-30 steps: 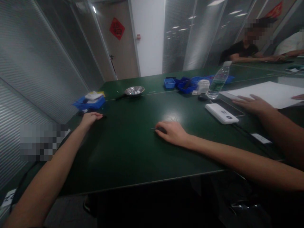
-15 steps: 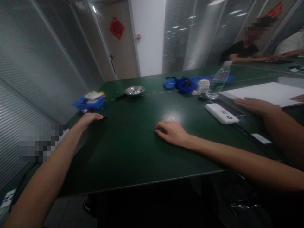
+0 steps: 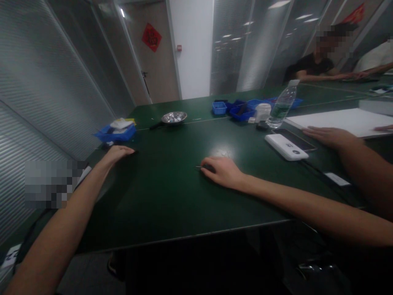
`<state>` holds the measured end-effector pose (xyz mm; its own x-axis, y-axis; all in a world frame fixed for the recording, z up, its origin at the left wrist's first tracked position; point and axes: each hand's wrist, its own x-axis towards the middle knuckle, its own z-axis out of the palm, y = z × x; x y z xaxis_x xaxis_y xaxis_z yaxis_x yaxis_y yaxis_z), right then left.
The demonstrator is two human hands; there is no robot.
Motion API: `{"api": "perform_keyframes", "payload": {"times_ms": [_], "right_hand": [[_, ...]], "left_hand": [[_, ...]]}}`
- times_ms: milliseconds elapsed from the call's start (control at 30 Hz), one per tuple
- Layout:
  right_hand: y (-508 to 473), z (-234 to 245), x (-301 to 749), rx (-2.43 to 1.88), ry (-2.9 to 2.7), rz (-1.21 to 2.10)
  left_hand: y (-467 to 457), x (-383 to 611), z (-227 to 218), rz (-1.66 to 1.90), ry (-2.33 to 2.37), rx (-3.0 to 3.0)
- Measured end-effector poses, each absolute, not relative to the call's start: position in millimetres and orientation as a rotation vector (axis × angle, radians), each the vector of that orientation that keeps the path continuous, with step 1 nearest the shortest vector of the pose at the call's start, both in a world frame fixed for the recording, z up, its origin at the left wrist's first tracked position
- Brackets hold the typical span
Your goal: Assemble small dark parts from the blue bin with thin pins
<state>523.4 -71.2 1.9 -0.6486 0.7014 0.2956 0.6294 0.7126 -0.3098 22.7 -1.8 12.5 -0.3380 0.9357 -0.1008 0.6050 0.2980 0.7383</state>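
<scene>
My left hand (image 3: 118, 153) is at the left side of the green table (image 3: 159, 192), closed with thumb and fingers together. A small dark piece (image 3: 135, 152) shows at its fingertips, too little of it visible to name. My right hand (image 3: 224, 172) rests on the table to the right, fingers curled round a small dark object (image 3: 209, 167). A thin, pale, metal-looking tip (image 3: 198, 166) sticks out from it towards the left. The fingers hide most of this object.
Beyond my hands stand a metal pan (image 3: 174, 118), a blue basket (image 3: 115, 133) and several blue trays (image 3: 219, 107). To the right are a water bottle (image 3: 282, 104), white power bank (image 3: 287, 147), phone (image 3: 294, 139) and white board (image 3: 340, 121). Another person's hand (image 3: 333, 137) touches the board.
</scene>
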Motion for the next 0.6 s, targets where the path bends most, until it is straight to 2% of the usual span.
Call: {"api": "perform_keyframes", "payload": {"times_ms": [600], "right_hand": [[-73.5,5.3,523.1,-1.025,-2.522,0.262]], "left_hand": [[-5.2,22.7,7.3,0.860,2.034,1.363]]}}
